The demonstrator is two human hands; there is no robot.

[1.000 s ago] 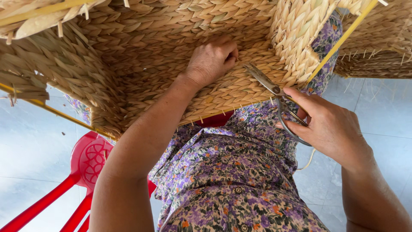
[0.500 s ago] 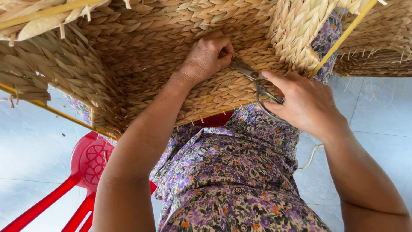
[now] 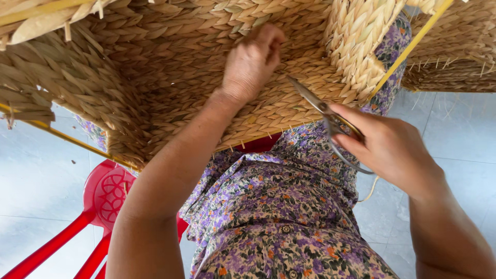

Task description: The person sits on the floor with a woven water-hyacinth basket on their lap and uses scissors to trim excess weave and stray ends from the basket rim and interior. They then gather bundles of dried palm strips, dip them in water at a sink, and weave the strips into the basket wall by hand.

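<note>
The large woven basket of braided tan straw (image 3: 170, 72) fills the upper half of the view, from 9 o'clock across 12 o'clock to 2 o'clock; its lower edge runs diagonally from 8 o'clock up toward 3 o'clock, fringed with short cut straw ends. A thin yellow frame rod (image 3: 408, 49) crosses the weave at 1 o'clock. Open room lies below this edge: pale grey tiled floor (image 3: 36, 175) at 8 o'clock and again at 4 o'clock. A red plastic stool (image 3: 103, 194) stands at 7 o'clock, just beside the left forearm. The purple floral-print dress (image 3: 279, 217) occupies 6 o'clock, directly under the basket edge. The left hand (image 3: 250, 64) rests on the weave at 12 o'clock, fingers curled and pinching at the straw surface; whether a strand is caught between them cannot be determined. The right hand (image 3: 390, 147) at 3 o'clock grips the loops of the grey metal scissors (image 3: 323, 108), fingers closed around the handles. The blades point toward 11 o'clock, nearly together, with the tip touching the basket weave near the edge, between the two hands.
</note>
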